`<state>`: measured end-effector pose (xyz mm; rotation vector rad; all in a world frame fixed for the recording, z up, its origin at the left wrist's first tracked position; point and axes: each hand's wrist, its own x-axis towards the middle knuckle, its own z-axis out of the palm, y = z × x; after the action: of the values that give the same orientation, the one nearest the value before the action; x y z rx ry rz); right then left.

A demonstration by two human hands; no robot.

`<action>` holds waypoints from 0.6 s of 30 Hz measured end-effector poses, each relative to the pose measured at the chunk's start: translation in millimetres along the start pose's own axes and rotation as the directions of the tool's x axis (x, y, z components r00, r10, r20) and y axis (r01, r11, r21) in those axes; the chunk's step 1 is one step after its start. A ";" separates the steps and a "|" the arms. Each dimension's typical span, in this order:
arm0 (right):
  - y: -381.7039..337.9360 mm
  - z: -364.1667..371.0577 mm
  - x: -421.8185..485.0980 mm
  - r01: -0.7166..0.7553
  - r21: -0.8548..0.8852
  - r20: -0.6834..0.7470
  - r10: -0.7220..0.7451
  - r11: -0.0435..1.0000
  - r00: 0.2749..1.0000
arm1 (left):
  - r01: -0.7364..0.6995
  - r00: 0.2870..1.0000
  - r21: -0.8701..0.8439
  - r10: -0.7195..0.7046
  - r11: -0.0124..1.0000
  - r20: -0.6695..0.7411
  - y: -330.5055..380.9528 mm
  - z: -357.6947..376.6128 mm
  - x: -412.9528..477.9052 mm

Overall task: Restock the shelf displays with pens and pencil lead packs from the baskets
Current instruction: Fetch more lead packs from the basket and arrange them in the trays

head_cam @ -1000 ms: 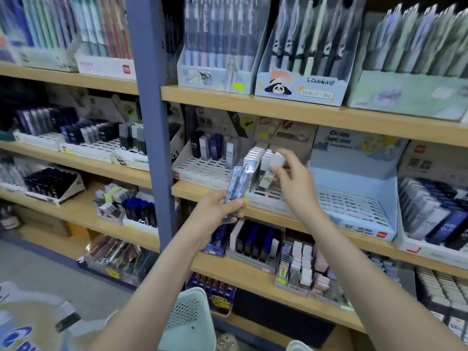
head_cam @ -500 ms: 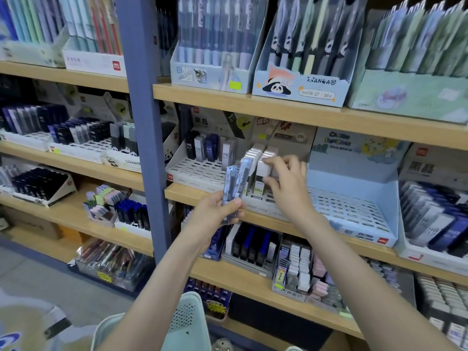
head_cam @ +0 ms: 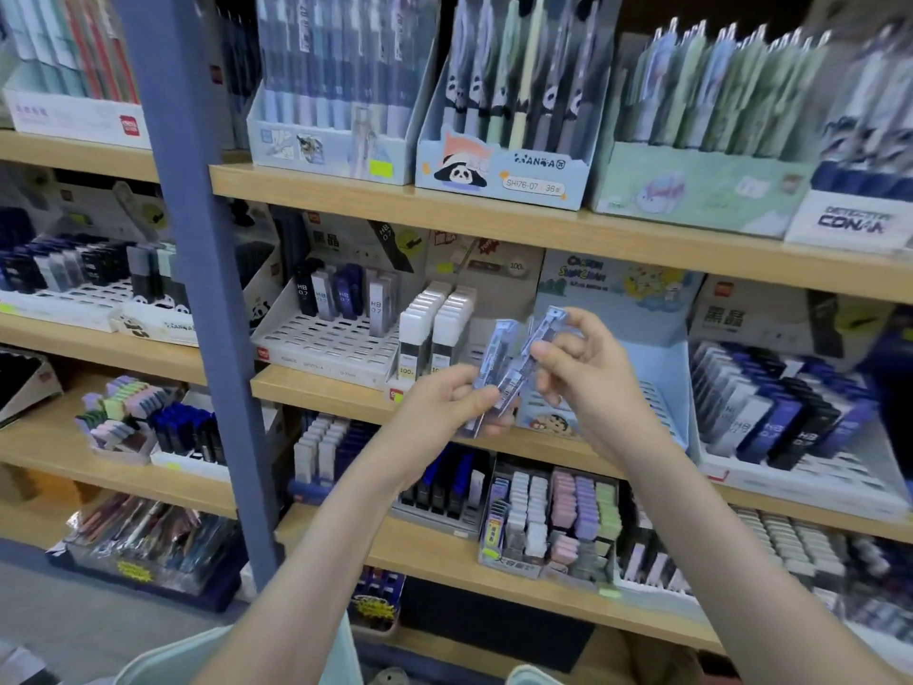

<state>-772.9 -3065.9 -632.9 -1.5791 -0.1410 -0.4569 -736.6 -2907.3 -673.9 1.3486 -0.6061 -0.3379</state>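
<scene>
1. The shelving (head_cam: 494,224) is pale wood-grain board in stacked tiers and fills the view.
2. A smooth grey-blue upright post (head_cam: 197,313) crosses the tiers at nine o'clock.
3. A pale blue plastic tray (head_cam: 664,388) sits on the middle tier at three o'clock of the hands; its floor is a grid of slots.
4. A white slotted tray (head_cam: 321,343) sits at ten o'clock of the hands, with a few flat rectangular cases at its back. Two rows of white-capped cases (head_cam: 435,328) stand just beside it.
5. A glossy card panda box (head_cam: 499,175) stands on the top tier at twelve o'clock, with slim pens upright in it.
6. The smooth mint rim of a basket (head_cam: 163,660) shows at seven o'clock.
7. The left hand (head_cam: 444,402) curls its fingers and thumb around the lower ends of a small fan of lead packs (head_cam: 496,353). The packs are thin, flat, bluish and clear-wrapped, and sit at the centre of the view in front of the middle tier.
8. The right hand (head_cam: 588,378) pinches the rightmost pack (head_cam: 551,323) between thumb and forefinger, with the other fingers loosely bent. The pack tilts toward one o'clock.
</scene>
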 end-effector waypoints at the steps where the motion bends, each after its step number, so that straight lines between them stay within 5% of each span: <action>1: -1.1 -7.8 -1.1 -0.014 0.059 -0.010 0.015 0.998 1.000 | -0.003 1.000 -0.002 0.003 1.000 0.010 0.5 5.2 3.5; 4: -3.4 -23.8 -4.0 -0.059 0.132 0.029 0.056 0.989 0.998 | -0.013 1.000 0.028 0.013 1.000 0.022 0.1 20.8 13.0; 18: 3.8 -68.6 37.9 -0.101 -0.413 -0.152 0.040 0.905 0.988 | -0.095 0.975 0.053 0.104 0.994 -0.195 -5.5 13.8 42.0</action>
<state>-750.8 -3140.5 -622.6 -1.9605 0.1334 -0.5660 -710.4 -2943.0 -668.9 1.3692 -0.5145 -0.1075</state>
